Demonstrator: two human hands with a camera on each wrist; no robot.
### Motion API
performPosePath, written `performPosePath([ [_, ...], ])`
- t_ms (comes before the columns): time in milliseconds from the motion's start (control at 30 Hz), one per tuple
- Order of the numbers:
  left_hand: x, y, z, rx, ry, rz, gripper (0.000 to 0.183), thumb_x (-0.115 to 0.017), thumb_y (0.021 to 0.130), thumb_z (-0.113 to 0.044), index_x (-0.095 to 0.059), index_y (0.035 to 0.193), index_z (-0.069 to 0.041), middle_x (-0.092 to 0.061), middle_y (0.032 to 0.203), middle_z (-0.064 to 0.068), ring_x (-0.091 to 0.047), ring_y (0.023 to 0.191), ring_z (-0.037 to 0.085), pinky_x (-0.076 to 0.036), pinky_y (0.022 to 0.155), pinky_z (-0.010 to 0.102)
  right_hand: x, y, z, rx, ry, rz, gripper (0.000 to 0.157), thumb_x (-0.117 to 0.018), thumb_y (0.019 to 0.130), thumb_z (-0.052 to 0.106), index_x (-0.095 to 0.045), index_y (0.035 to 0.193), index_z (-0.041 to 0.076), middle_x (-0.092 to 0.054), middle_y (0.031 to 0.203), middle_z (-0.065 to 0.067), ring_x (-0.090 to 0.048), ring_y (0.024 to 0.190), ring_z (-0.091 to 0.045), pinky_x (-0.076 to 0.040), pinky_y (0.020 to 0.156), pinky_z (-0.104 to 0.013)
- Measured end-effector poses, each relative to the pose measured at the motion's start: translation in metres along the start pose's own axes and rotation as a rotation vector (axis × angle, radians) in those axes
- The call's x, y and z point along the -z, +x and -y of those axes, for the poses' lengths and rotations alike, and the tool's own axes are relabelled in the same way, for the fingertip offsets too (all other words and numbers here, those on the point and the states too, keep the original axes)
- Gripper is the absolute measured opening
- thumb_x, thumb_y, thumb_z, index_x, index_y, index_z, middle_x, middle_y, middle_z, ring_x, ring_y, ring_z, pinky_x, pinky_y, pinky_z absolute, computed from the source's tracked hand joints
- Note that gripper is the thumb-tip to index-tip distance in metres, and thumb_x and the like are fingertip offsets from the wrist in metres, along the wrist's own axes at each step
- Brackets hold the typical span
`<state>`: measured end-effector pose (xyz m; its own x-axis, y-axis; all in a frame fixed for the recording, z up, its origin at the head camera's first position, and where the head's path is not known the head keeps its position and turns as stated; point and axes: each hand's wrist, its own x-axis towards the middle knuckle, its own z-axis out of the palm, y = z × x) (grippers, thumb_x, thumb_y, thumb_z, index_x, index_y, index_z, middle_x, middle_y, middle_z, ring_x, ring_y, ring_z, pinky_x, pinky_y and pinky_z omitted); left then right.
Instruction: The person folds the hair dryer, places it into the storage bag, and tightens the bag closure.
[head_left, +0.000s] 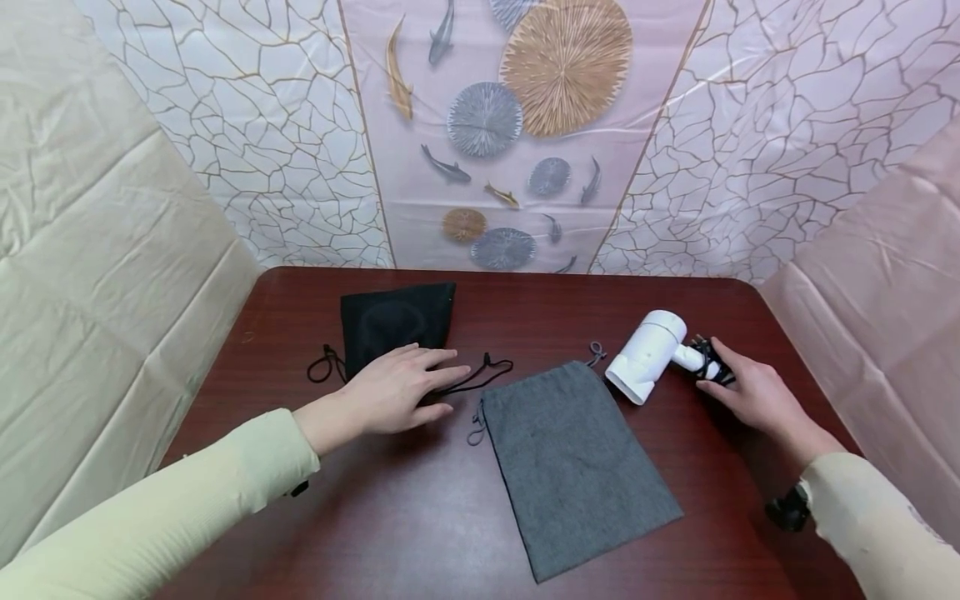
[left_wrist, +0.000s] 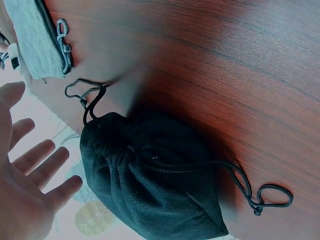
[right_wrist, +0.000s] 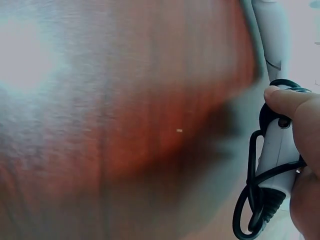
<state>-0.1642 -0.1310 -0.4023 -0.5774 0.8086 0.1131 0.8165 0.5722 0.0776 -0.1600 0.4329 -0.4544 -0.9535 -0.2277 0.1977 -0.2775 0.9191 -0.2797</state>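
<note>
My right hand [head_left: 761,402] grips the handle of a white hair dryer [head_left: 647,357] at the right of the table. A black cord [right_wrist: 251,160] is wound around that handle [right_wrist: 276,150], and the thumb lies across it. My left hand [head_left: 397,390] hovers with spread fingers by a black drawstring pouch [head_left: 397,315]. In the left wrist view the pouch [left_wrist: 150,180] looks bulged and gathered at its mouth, with the fingers beside it, apart from the cloth. Between both hands lies a flat grey drawstring bag [head_left: 577,467], its mouth toward the back.
The dark red wooden table [head_left: 420,517] has rounded back corners. Behind it hangs a patterned cloth [head_left: 300,125], with plain pale cloth on the left [head_left: 97,250] and right. Loops of drawstring [head_left: 487,371] trail from the black pouch toward the grey bag.
</note>
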Motion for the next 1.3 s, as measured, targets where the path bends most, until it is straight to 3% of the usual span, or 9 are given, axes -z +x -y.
performPosePath([
  [167, -0.001, -0.003, 0.002, 0.011, 0.009, 0.007, 0.055, -0.071, 0.104, -0.040, -0.060, 0.154, -0.020, -0.057, 0.156, 0.015, -0.059, 0.140, 0.033, -0.042, 0.120, 0.056, 0.010, 0.011, 0.011, 0.044, 0.005, -0.044, 0.079, -0.086, 0.088, 0.011, -0.045, 0.152, -0.015, -0.058, 0.136, -0.043, -0.067, 0.105, -0.057, -0.053, 0.085, -0.068],
  [400, 0.002, -0.007, 0.003, -0.003, 0.014, -0.009, 0.055, -0.071, 0.103, -0.039, -0.060, 0.154, -0.019, -0.057, 0.156, 0.015, -0.059, 0.140, 0.031, -0.041, 0.121, 0.056, 0.013, 0.032, 0.047, 0.173, 0.019, -0.037, 0.081, -0.088, 0.087, 0.011, -0.048, 0.154, -0.009, -0.065, 0.131, -0.037, -0.070, 0.093, -0.040, -0.055, 0.077, -0.058],
  [800, 0.003, -0.028, 0.006, -0.030, 0.024, -0.044, 0.059, -0.075, 0.101, -0.038, -0.060, 0.154, -0.018, -0.059, 0.154, 0.014, -0.058, 0.141, 0.028, -0.041, 0.121, 0.057, -0.005, 0.051, 0.120, 0.325, 0.100, 0.097, 0.079, -0.085, 0.092, 0.011, -0.046, 0.159, -0.004, -0.063, 0.141, -0.031, -0.068, 0.119, -0.043, -0.057, 0.092, -0.060],
  [1033, 0.002, -0.041, 0.004, -0.055, 0.024, -0.056, 0.059, -0.077, 0.100, -0.036, -0.060, 0.153, -0.018, -0.059, 0.153, 0.013, -0.060, 0.139, 0.027, -0.043, 0.120, 0.055, -0.023, 0.067, 0.149, 0.430, 0.151, 0.133, 0.078, -0.086, 0.090, 0.010, -0.048, 0.156, -0.005, -0.064, 0.142, -0.029, -0.067, 0.123, -0.042, -0.057, 0.096, -0.058],
  [1300, -0.004, -0.050, -0.003, -0.131, 0.043, -0.085, 0.062, -0.077, 0.099, -0.036, -0.059, 0.155, -0.017, -0.060, 0.153, 0.012, -0.061, 0.138, 0.026, -0.045, 0.118, 0.053, -0.044, 0.077, 0.178, 0.514, 0.187, 0.217, 0.076, -0.085, 0.093, 0.016, -0.050, 0.157, -0.001, -0.061, 0.151, -0.021, -0.063, 0.132, -0.041, -0.052, 0.106, -0.059],
])
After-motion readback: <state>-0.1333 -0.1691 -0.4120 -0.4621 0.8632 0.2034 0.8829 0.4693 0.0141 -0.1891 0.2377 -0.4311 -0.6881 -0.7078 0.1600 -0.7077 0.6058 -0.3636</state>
